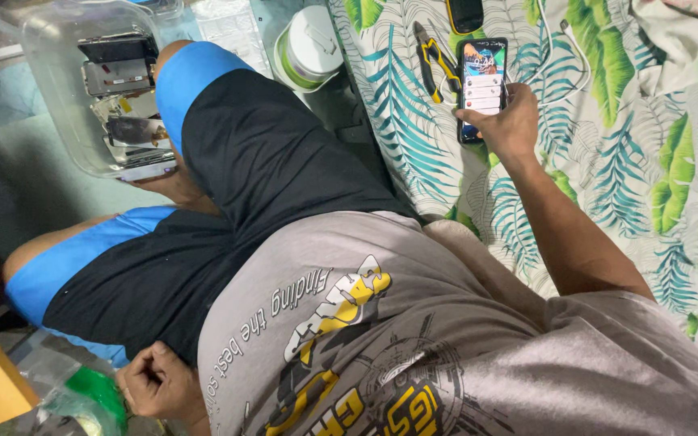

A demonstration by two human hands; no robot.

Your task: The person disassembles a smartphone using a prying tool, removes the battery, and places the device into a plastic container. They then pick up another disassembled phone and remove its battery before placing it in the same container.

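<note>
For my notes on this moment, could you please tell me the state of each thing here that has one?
phone: screen lit, lying on the leaf-print sheet, right hand touching it
pliers: closed, lying flat
round tub: lid on
clear bin: open, parts inside
left hand: fingers curled, holding nothing

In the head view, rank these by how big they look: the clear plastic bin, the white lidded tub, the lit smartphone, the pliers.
Largest to smallest:
1. clear plastic bin
2. white lidded tub
3. lit smartphone
4. yellow-handled pliers
The tub and smartphone look close; that ranking is unsure.
</note>
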